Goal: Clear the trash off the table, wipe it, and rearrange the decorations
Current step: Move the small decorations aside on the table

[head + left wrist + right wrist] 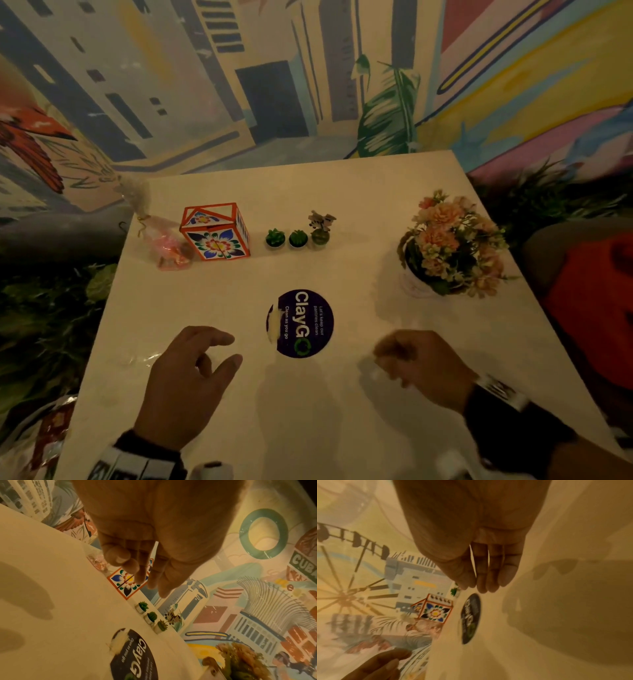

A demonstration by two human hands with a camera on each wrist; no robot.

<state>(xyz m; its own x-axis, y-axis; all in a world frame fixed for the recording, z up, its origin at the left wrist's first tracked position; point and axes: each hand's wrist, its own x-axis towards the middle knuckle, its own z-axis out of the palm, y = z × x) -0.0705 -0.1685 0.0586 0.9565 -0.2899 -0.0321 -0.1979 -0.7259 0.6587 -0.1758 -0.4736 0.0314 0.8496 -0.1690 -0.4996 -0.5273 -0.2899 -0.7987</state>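
Decorations [215, 231] line the table's far side, beyond both empty hands

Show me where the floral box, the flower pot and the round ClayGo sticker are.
floral box [219, 246]: head view, its front flower-painted face.
flower pot [412, 282]: head view, white pot wall under the blooms.
ClayGo sticker [301, 323]: head view, centre of the dark disc.

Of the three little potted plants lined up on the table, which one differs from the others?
The rightmost small pot, farthest from the floral box: a pale striped figure rises above it, while the other two pots hold only low green succulents.
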